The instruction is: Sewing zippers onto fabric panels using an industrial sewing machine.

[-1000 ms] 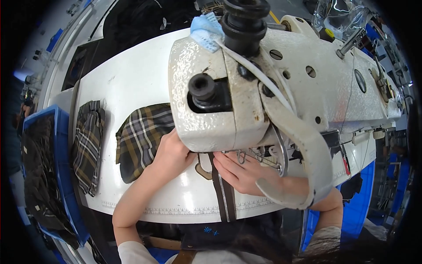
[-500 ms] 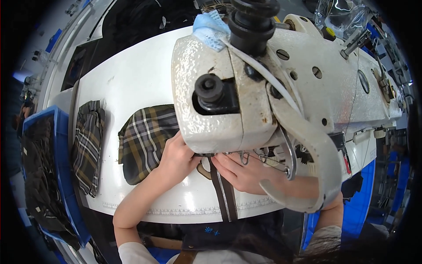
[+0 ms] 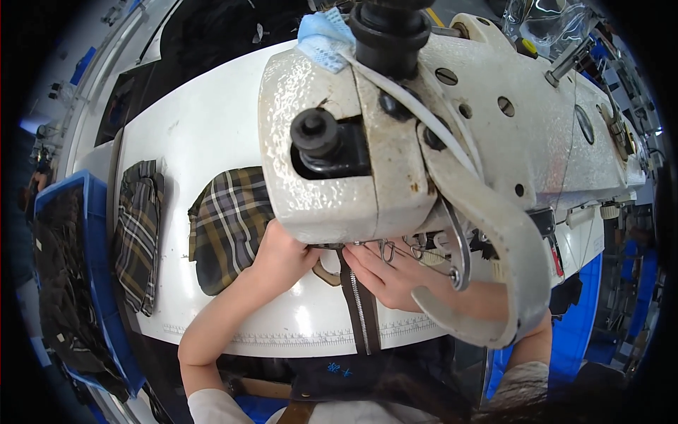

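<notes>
A white sewing machine [image 3: 332,205] stands over both hands. Beneath its front, my left hand [image 3: 286,261] is curled, fingertips hidden, beside plaid fabric [image 3: 222,219]; what it holds cannot be made out. My right hand [image 3: 385,275] has fingers stretched out on the upper end of a dark zipper tape [image 3: 360,314], which runs down to the table's front edge. A small tan-edged piece [image 3: 326,275] lies between my hands, partly hidden. Another folded plaid piece [image 3: 138,233] lies farther left on the white table [image 3: 176,141].
A blue bin [image 3: 95,233] of dark fabric stands left of the table. Dark cloth [image 3: 212,28] lies beyond the back edge. A blue cloth [image 3: 321,39] sits on the machine. Blue plastic [image 3: 575,318] shows below the table at right, and clear plastic [image 3: 544,25] at back right.
My left hand has shifted slightly toward me, with its fingers still under the machine. My right hand stays at the zipper tape. The machine sits slightly differently in view.
</notes>
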{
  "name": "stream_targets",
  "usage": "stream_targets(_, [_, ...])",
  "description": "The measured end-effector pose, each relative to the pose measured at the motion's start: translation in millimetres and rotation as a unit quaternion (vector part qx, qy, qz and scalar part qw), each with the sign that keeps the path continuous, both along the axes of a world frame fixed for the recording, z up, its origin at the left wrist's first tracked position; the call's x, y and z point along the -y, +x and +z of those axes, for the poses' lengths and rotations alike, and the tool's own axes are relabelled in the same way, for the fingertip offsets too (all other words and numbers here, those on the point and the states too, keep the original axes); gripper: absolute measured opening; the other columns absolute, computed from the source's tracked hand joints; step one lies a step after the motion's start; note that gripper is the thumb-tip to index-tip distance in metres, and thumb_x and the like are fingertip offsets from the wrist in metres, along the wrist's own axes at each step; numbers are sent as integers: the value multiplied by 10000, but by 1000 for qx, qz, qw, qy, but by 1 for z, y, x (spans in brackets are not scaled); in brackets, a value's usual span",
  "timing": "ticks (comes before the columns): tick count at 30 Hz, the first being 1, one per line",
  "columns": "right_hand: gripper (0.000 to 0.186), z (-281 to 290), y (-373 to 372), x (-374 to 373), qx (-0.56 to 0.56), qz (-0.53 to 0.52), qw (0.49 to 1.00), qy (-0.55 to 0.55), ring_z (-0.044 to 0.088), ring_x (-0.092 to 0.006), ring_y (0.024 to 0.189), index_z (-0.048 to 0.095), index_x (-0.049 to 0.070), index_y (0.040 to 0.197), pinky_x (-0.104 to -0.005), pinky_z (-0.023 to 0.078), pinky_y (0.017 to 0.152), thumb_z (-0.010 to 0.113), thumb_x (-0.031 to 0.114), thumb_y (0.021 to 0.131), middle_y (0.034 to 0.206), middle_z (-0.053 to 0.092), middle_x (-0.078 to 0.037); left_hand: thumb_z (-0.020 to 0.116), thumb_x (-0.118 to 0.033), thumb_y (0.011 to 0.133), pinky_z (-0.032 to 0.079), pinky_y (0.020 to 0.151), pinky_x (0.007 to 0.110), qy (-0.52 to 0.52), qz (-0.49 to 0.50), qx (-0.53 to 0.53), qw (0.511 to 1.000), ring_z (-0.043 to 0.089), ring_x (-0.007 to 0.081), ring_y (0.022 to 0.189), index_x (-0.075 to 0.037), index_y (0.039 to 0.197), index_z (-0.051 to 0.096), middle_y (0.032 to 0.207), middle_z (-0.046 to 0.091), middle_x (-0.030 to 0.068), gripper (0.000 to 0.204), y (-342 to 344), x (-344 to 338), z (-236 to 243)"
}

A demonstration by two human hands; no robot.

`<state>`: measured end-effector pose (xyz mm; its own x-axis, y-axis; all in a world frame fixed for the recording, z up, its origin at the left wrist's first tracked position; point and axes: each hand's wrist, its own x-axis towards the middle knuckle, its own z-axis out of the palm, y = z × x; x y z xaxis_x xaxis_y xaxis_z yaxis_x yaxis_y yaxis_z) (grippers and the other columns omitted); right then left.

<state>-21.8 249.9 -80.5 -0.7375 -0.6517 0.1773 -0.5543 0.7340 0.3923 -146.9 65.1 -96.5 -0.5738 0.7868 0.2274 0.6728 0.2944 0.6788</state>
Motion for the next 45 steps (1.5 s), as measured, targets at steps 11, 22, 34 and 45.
stream_targets(11, [263,-25,-4,5,234,-25,864,-445,538,-163,1024,570,40,1094,-285,453,939,606,38,833,1053,570,-41,691,56,671,505,613,322,33,-14,28,999,655,265,708,23,917,648,810,662,156,252,-10,1,19])
stream_targets(22, [356,-24,-4,9,2,-1,983,-185,556,-206,1106,642,-22,1048,-314,486,788,598,109,719,1139,610,-114,670,60,712,495,615,297,53,12,88,995,627,202,795,26,1018,640,1000,640,141,309,-9,0,31])
stream_targets(34, [328,-19,-7,13,8,9,981,-191,561,-217,1093,636,-26,1036,-294,462,799,594,89,732,1123,614,-115,665,59,685,438,586,295,40,0,212,977,530,181,655,14,962,651,807,563,97,280,-14,0,28])
stream_targets(45, [311,-25,-6,13,8,-5,980,-196,571,-211,1071,634,-24,1019,-277,465,756,599,82,729,1098,620,-117,667,52,671,407,564,289,-12,33,183,982,479,153,617,40,842,612,704,496,72,180,-13,0,25])
